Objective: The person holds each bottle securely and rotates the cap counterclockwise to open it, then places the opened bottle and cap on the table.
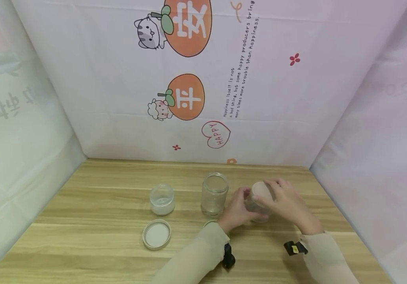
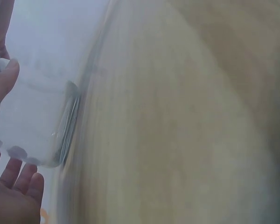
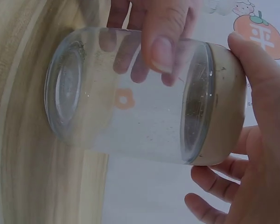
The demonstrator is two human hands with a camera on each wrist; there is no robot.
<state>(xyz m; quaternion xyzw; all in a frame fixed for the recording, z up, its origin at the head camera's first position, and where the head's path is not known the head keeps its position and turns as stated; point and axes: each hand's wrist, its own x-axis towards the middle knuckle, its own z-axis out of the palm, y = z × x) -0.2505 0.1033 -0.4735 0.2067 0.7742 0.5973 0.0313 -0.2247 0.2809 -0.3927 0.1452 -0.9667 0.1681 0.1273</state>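
On the right side of the table, both hands are on a clear glass jar [image 3: 135, 100] with a beige lid [image 3: 227, 109] on its mouth. My left hand [image 1: 238, 211] grips the glass body from the left, its thumb on the near side and its fingers behind. My right hand [image 1: 288, 202] grips the lid from above, thumb on one side and fingers round the other. The right wrist view shows nothing inside the glass. In the left wrist view, the jar's base [image 2: 67, 126] is right at the wooden tabletop.
Left of my left hand stands a tall open glass jar [image 1: 214, 195]. Farther left is a short open jar [image 1: 162, 200], with an upturned lid [image 1: 156, 234] in front of it. Another lid [image 1: 210, 223] is mostly hidden behind my left forearm. Printed cloth walls [image 1: 278, 98] surround the table.
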